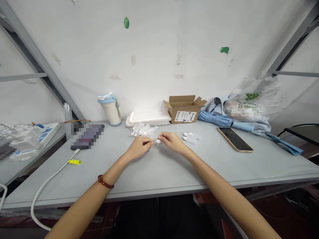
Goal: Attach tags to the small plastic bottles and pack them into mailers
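Observation:
My left hand (140,147) and my right hand (173,142) meet over the middle of the table, fingertips pinched. Between them is a small white-capped piece (158,141) with a thin cord loop; much of it is hidden by the fingers. The left fingers pinch its left end, the right fingers its right end. Just behind the left hand lies a pile of translucent plastic pieces (142,129) with white ends and cords. To the right of my right hand, several similar translucent pieces (190,136) lie flat with their cords pointing left.
Behind the hands are stacked white trays (151,117) and an open cardboard box (185,111). A cream bottle with a blue lid (111,110) stands at left, near a blurred dark device (88,136) and white cable (53,174). At right are a phone (235,139), blue umbrella (219,119) and plastic bag (251,99).

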Demonstrator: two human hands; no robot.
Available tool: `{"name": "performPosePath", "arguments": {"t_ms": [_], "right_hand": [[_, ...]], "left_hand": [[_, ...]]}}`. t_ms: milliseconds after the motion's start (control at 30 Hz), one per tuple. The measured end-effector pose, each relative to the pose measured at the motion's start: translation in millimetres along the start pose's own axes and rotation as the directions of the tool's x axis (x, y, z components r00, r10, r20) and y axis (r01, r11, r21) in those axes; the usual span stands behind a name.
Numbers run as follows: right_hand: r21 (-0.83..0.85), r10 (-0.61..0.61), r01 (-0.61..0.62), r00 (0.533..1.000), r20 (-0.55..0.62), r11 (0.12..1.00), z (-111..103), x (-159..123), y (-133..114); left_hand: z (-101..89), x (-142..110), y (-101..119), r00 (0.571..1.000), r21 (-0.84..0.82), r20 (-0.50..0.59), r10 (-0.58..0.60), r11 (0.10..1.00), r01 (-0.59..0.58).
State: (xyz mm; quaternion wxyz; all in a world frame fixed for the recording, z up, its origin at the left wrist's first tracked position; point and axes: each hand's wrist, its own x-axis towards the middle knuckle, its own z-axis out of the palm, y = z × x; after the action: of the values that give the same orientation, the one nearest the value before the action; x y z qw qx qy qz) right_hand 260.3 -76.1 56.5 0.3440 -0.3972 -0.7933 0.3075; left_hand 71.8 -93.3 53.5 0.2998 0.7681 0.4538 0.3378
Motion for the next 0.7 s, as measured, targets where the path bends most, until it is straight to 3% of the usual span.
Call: {"name": "performPosePath", "arguments": {"t_ms": [233, 700], "right_hand": [[0.056, -0.016, 0.014, 0.999, 0.038, 0.998, 0.9, 0.2, 3.9], [0.097, -0.027, 0.023, 0.999, 0.044, 0.995, 6.1, -0.6, 9.8]], "left_hand": [[-0.7, -1.0, -0.6, 0.994, 0.100, 0.045, 0.098, 0.990, -0.102], [1.1, -4.0, 1.6, 0.995, 0.028, 0.069, 0.069, 0.997, -0.071]]}}
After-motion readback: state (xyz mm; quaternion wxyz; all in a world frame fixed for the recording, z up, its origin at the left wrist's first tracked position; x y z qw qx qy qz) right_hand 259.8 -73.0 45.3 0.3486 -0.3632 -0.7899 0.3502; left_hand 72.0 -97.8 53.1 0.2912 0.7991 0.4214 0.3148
